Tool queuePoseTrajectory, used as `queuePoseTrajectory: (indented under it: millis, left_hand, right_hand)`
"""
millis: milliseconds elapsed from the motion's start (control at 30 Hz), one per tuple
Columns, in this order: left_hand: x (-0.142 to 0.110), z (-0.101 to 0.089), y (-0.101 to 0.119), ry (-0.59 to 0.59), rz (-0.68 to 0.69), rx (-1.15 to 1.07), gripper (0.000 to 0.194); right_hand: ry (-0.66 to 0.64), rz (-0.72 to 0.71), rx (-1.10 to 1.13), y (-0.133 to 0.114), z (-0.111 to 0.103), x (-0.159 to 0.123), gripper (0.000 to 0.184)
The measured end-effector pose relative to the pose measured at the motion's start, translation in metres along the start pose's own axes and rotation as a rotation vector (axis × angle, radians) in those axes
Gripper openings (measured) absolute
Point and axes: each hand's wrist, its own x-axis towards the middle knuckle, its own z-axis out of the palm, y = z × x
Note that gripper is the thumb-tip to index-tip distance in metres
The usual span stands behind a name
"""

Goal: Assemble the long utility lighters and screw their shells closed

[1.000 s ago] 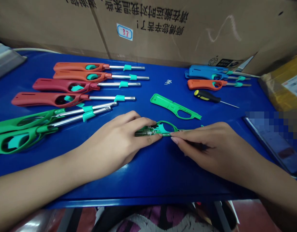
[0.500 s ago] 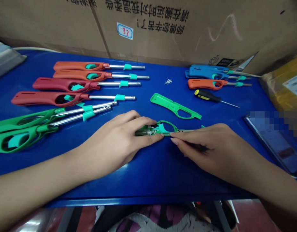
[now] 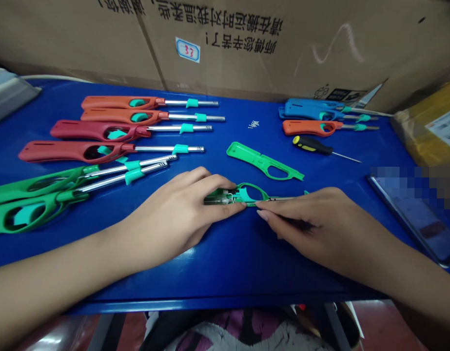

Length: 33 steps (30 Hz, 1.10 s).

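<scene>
An opened green gas lighter lies on the blue table, its inner parts and turquoise trigger exposed. My left hand is closed round its handle end, thumb and forefinger on either side of the body. My right hand is closed at the front of the trigger loop, where the metal tube begins. Its thumb and forefinger tips press together there; whether a small part sits between them is hidden. Just behind both hands rests the loose green half shell, inner side up.
On the left lie red lighters, orange lighters and green lighters. Blue lighters, an orange lighter, a screwdriver and a phone are on the right. Small springs lie near a cardboard box.
The view has shifted very slightly. Both hands keep nearly the same grip and place on the green lighter; nothing else has visibly moved.
</scene>
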Motion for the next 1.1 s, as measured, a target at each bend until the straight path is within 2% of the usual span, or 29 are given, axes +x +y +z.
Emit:
queuePoseTrajectory:
  millis: [767, 967, 1100]
  left_hand:
    - [0.0003, 0.0003, 0.0003, -0.025, -0.017, 0.002, 0.044]
    - [0.0, 0.0006, 0.0008, -0.043, -0.024, 0.004, 0.048]
    - [-0.0004, 0.0007, 0.0011, -0.047, -0.026, 0.004, 0.046]
  right_hand:
    - [-0.005, -0.015, -0.057, -0.0034, 0.002, -0.0034, 0.026]
    - [-0.029, -0.057, -0.163, -0.0034, 0.0052, -0.0043, 0.029]
    - [-0.01, -0.027, -0.117, -0.0043, 0.0052, -0.0036, 0.025]
